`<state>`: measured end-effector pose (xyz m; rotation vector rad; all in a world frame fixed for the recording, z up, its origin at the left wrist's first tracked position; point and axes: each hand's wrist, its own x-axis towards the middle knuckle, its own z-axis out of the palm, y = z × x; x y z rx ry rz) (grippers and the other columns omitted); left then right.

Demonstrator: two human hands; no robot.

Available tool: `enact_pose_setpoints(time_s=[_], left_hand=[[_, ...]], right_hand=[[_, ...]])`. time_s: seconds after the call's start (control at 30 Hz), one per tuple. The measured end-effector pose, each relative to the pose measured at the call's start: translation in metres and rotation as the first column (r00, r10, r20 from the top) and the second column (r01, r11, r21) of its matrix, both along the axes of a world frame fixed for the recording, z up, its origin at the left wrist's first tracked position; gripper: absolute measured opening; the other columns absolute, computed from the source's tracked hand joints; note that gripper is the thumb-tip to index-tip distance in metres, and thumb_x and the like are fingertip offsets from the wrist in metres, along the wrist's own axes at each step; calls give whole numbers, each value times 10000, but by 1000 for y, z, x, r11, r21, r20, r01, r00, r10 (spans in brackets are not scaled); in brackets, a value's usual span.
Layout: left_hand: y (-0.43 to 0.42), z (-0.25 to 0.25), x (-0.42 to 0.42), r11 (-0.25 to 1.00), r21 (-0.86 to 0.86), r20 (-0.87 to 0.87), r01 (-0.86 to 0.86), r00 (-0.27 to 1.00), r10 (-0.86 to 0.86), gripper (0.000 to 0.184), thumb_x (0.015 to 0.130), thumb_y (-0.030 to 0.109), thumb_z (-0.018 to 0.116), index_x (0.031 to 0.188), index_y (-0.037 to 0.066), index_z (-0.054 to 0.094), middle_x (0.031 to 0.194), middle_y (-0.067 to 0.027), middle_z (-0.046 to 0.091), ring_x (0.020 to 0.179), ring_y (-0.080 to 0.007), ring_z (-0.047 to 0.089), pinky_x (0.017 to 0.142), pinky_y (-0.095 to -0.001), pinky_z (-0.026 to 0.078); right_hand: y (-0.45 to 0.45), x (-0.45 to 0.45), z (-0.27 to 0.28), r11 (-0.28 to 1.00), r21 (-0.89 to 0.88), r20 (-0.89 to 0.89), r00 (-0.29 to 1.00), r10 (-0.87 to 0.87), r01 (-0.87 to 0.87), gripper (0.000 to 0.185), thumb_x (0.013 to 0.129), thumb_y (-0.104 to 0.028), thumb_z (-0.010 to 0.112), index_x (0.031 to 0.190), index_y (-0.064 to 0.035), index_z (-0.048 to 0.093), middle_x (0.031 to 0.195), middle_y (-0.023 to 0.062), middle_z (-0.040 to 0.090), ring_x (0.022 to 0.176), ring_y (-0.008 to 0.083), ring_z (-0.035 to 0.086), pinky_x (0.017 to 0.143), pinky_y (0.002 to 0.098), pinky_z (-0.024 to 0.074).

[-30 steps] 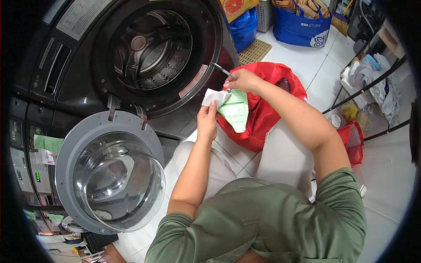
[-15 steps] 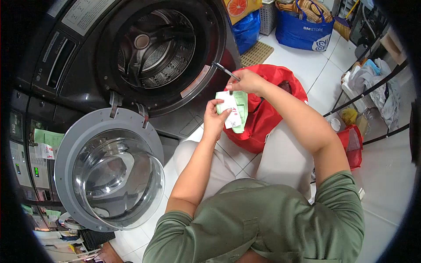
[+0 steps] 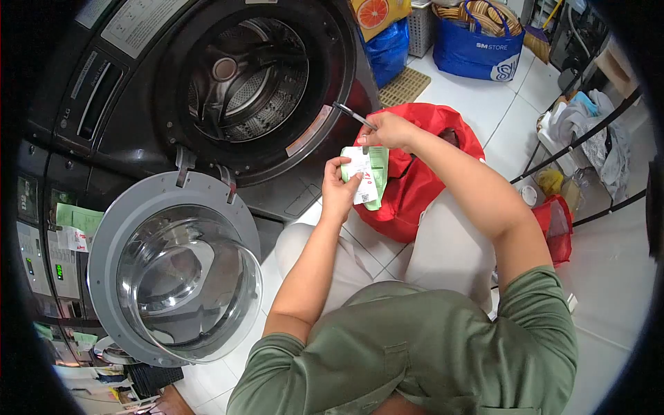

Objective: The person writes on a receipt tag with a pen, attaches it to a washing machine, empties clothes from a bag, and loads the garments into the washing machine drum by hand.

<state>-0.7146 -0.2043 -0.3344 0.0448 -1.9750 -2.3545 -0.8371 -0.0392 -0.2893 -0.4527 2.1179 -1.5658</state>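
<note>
The person sits facing the open front of a dark washing machine (image 3: pixel 138 128), legs (image 3: pixel 453 238) spread, both elbows bent. The left hand (image 3: pixel 337 195) reaches forward with its forearm slanting up and slightly inward, thumb laid over a white slip (image 3: pixel 361 181) and fingers curled at its left edge: a closed pinch. The right hand (image 3: pixel 389 131) comes in from the other side, higher up, its forearm running diagonally over the red bag (image 3: pixel 415 190). Its grip is closed round a pen (image 3: pixel 355 115), with the thumb at the top of the papers; a small dark piece there is too tiny to make out.

A second ago the slip stood out to the left, folded and showing its plain side; now it lies flat over the green paper (image 3: pixel 380 173), red marks and a small printed square facing up. Against the half-second-earlier view, the hands have barely moved.

The slip's long axis runs away from the person, its near end leaning a little to the right. The green paper lies behind it, roughly in line, peeking out along the right side and at both ends. The pen slants forward and left, its far end pointing at the machine's round opening (image 3: pixel 247 79). All three are held above the floor (image 3: pixel 370 250), between the open glass door (image 3: pixel 104 270) and the red bag.
</note>
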Motion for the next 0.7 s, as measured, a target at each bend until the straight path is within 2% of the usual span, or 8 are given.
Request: enact_pose_setpoints(time_s=[0.1,0.2,0.3,0.5,0.7], left_hand=[[1,3,1,1000,-13,39,-1,999,2,418,812,-113,591,1150,56,414,1075,-110,609,965,-161,610,798,-287,523],[0,2,1,1000,-24,43,4,999,-3,419,812,-112,593,1149,59,414,1076,-111,610,965,-163,610,796,-287,523],[0,1,1,999,-41,38,11,999,-9,418,812,-113,593,1148,61,416,1079,-113,611,965,-164,610,793,-288,523],[0,0,0,999,-49,10,6,1000,-5,425,809,-90,616,1152,58,413,1047,-122,624,927,-174,630,777,-304,542],[0,5,0,998,-56,26,2,1000,-1,420,809,-115,596,1147,51,410,1057,-117,609,955,-165,612,781,-291,527]], right_hand=[[-1,-1,-4,1000,-27,32,999,5,-4,242,755,-206,791,845,-36,644,699,26,601,622,116,510,541,287,395],[5,-1,1,1000,4,148,989,16,-17,224,762,-211,782,844,-49,650,645,2,564,521,84,419,454,260,308],[4,2,4,999,36,122,993,12,-17,217,774,-222,770,846,-55,651,603,-15,531,473,67,351,418,249,250],[5,3,6,999,19,152,988,37,-40,209,787,-220,756,862,-53,654,574,-27,474,477,71,359,424,251,263],[7,5,11,1000,6,182,983,27,-28,214,781,-223,760,867,-60,651,601,-14,485,486,74,372,432,251,278]])
